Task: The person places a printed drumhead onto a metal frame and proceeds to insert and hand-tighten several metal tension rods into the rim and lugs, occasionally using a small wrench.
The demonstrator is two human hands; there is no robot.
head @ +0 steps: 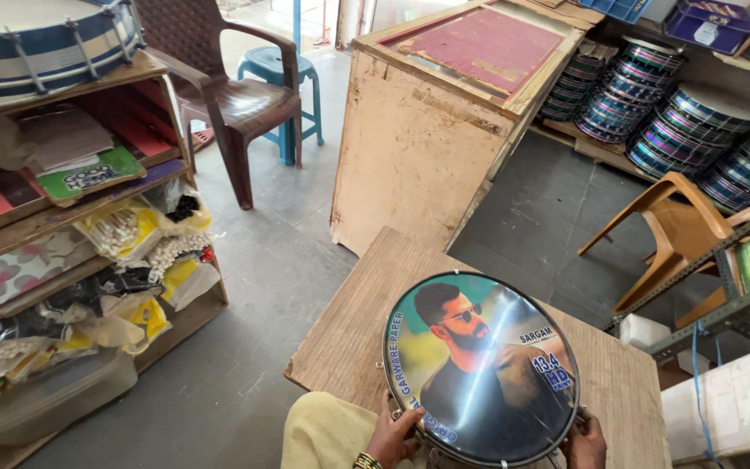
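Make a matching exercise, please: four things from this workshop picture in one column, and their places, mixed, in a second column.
Things:
1. round printed drum head
2. dark brown plastic chair
3. blue plastic stool
4. tan plastic chair

Places:
A. behind the brown chair
B. beside the left wooden shelves
C. held by both hands over the wooden board
D. on the right, by the metal rack

Pairs: 1-C, 2-B, 3-A, 4-D

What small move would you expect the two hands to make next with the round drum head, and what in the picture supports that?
Probably lowering the drum head flat onto the wooden board. The left hand and right hand grip its lower rim on opposite sides, holding it tilted up toward the camera, and bare board lies just beyond it.
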